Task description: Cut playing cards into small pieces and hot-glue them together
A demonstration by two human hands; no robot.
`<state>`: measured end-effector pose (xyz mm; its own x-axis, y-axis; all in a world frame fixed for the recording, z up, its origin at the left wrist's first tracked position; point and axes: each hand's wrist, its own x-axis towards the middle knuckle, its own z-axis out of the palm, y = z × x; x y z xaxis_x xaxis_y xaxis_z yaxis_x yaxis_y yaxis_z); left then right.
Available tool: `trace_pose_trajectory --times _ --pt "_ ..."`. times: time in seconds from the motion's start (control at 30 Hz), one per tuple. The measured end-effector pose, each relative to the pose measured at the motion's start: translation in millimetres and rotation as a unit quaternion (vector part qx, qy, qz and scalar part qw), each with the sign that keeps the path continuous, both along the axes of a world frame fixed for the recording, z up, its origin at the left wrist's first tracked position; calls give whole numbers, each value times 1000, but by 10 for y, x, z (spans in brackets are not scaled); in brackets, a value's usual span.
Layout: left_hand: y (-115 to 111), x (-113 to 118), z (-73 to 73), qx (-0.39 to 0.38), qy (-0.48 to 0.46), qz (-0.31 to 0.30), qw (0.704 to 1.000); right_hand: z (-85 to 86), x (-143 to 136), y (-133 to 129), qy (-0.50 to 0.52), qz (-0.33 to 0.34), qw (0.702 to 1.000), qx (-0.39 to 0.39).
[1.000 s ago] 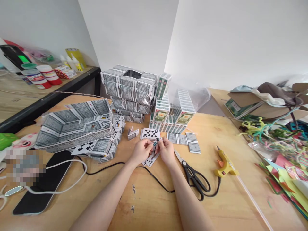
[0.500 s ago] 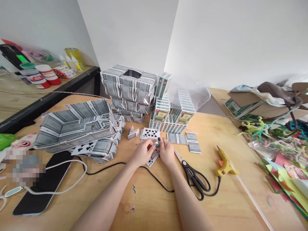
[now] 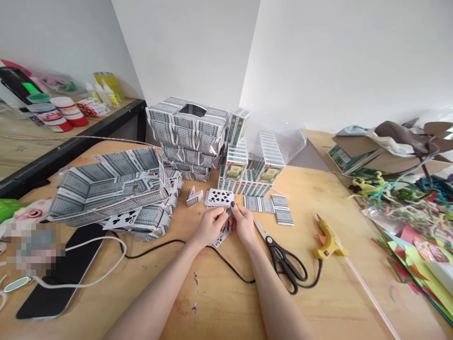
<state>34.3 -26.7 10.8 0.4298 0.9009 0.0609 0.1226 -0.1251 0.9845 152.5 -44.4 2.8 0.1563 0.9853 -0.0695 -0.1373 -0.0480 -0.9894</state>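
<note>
In front of the card stack [image 3: 221,196], the left hand [image 3: 208,227] and right hand [image 3: 246,226] pinched fingertips close together, perhaps steadying something hidden.

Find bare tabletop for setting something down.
Front left: between phone, black cord and left forearm. Front right: between right forearm, scissors and clear stick. Back right: between card boxes and yellow glue gun. Crowded: around left hand, right hand and card stack; right edge, with coloured paper.
</note>
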Motion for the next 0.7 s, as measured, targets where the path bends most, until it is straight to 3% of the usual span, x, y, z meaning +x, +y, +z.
trace_pose_trajectory --times 0.2,0.47,0.7 --pt "6 -6 -4 -87 -64 10 994 73 29 4 198 82 977 -1" --pt "-10 -43 -15 22 -4 19 1000 40 57 32 178 25 984 -6" --pt "-3 -58 -15 -8 -22 11 1000 24 50 45 151 18 988 -5"
